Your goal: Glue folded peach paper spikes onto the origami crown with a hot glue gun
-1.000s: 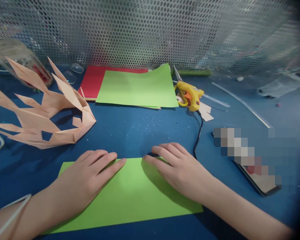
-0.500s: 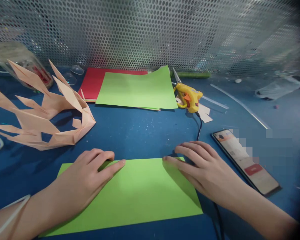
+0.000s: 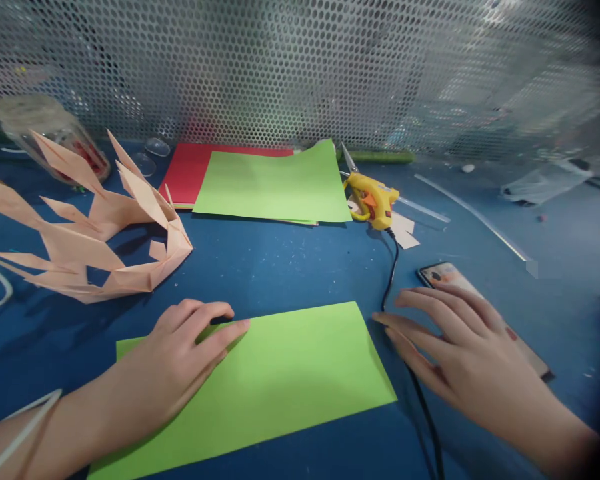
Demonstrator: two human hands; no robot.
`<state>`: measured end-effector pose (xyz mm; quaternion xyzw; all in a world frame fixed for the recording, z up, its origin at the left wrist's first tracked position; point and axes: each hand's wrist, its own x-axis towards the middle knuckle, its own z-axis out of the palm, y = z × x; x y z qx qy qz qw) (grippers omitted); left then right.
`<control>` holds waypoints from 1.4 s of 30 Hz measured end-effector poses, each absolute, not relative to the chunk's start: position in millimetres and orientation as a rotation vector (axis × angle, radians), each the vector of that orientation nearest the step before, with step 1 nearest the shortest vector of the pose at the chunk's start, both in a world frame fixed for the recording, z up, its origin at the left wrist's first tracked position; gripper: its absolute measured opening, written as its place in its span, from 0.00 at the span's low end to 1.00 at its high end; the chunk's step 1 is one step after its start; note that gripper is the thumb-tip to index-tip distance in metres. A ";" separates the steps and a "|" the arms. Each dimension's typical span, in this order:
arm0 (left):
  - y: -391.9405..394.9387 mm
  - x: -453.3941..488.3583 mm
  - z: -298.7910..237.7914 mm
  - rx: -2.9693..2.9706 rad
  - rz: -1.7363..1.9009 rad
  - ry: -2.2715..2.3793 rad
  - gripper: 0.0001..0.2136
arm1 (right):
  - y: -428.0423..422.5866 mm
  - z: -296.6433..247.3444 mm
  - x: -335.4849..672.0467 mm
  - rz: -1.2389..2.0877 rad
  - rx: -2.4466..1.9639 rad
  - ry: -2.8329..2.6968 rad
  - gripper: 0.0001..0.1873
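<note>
A light green paper sheet (image 3: 280, 380) lies at a slant on the blue table in front of me. My left hand (image 3: 180, 353) rests on its left part, thumb and forefinger apart, the fingertips at the sheet's far edge. My right hand (image 3: 450, 347) is off the paper, just right of its right edge, with the fingers spread and nothing in them. Under that hand runs a black cord (image 3: 423, 400). A phone (image 3: 443, 275) lies partly hidden behind my right hand.
A peach folded-paper crown (image 3: 90, 250) stands at the left. Farther back lie red paper (image 3: 185, 173), another green sheet (image 3: 275, 187), a yellow glue gun (image 3: 377, 200) and a clear glue stick (image 3: 475, 213). A glass jar (image 3: 55, 140) leans near the perforated metal screen (image 3: 300, 73).
My right hand has let go of the sheet's right side and moved right, now over part of the phone. The green sheet has turned slightly, its right end shifting away from me.
</note>
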<state>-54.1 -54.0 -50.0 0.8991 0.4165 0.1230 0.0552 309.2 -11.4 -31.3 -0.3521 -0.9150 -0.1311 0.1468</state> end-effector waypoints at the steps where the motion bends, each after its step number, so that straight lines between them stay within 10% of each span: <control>1: -54.5 -54.1 -51.0 2.715 0.399 1.254 0.24 | -11.5 -31.3 302.8 -0.316 -1.067 -2.583 0.11; 11: -48.0 -48.5 -38.4 2.502 0.687 1.316 0.10 | 0.4 -32.7 220.4 0.336 -0.961 -2.584 0.10; 42: -24.4 -59.9 -24.2 2.151 0.496 1.644 0.11 | 34.1 -29.5 258.8 0.036 -1.145 -2.295 0.11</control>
